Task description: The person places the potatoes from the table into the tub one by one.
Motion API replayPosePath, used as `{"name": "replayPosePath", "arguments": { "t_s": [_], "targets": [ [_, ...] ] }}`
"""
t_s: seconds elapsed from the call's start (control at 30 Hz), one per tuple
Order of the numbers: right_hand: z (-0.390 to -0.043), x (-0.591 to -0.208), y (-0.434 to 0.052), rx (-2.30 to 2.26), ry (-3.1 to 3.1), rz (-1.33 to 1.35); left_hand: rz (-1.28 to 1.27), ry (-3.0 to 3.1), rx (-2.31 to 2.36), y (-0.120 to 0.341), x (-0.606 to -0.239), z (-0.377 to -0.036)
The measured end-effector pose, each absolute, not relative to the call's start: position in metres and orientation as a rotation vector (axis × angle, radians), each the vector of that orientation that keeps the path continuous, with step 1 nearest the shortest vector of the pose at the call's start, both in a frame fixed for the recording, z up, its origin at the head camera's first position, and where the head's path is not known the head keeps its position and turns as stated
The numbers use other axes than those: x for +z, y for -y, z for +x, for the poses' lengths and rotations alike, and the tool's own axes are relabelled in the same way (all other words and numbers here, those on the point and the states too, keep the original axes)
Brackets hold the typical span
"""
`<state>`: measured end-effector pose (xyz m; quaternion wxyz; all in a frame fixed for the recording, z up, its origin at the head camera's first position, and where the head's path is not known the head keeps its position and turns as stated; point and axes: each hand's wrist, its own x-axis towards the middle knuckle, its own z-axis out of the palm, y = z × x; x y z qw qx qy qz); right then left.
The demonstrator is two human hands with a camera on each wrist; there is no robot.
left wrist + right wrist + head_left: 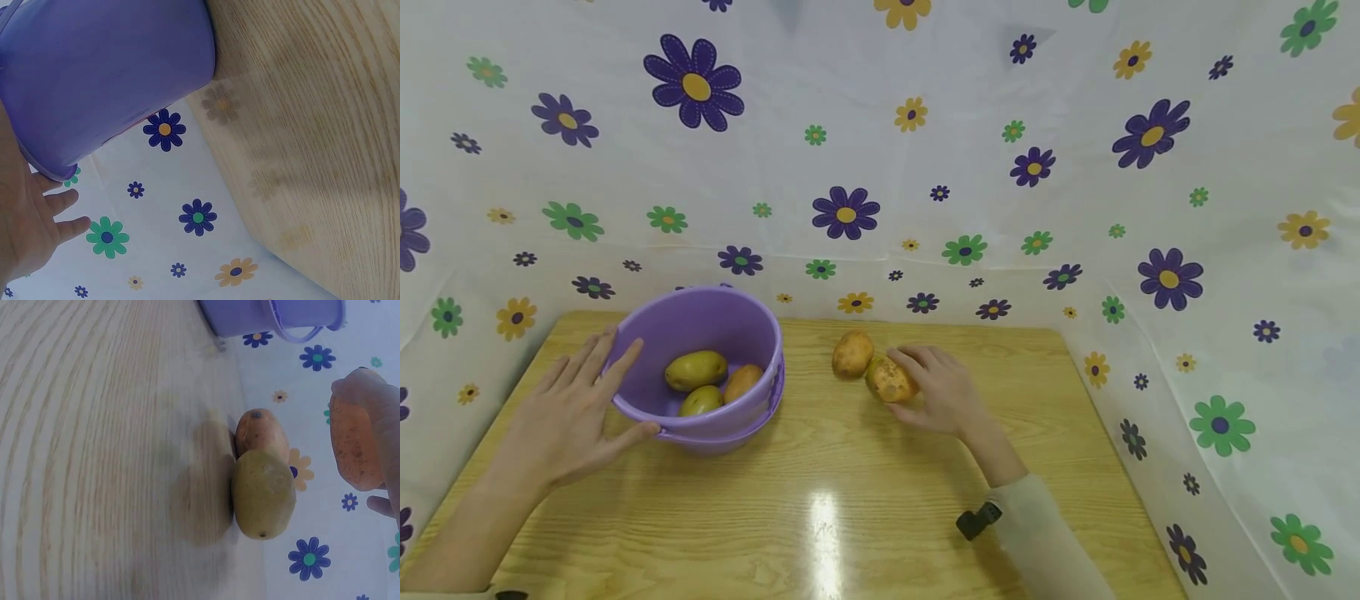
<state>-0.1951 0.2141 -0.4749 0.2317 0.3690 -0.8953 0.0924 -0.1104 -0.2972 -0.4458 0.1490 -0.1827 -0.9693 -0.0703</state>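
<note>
I see my right hand curled round a potato, an orange-brown one with a rough, speckled skin and a paler scuffed patch facing the head camera. It sits near the middle of the desk, a little to the far side. The right wrist view shows the same potato between the fingers, though I cannot tell whether it is lifted off the wood. Just left of it, and touching it in the head view, lies a second potato, rounder and tan. The right wrist view shows two loose ones lying end to end, a yellowish-green one and an orange-brown one.

Further left stands a purple plastic bucket with its handle folded down on the near side. Three potatoes lie inside: two greenish-yellow and one orange-brown. My left hand is spread flat against the bucket's left wall, fingers straight, thumb under the rim.

I can read no label or writing on anything. A white cloth with purple, green and yellow flowers hangs round the desk on the left, far and right sides.
</note>
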Motion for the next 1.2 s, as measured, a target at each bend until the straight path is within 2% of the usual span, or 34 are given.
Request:
{"name": "replayPosePath", "arguments": {
  "t_s": [1.2],
  "targets": [
    [-0.193,-0.446,-0.142,0.353,2.3,1.08,-0.526,2.784,-0.203,0.297,-0.446,-0.111]
  ]
}}
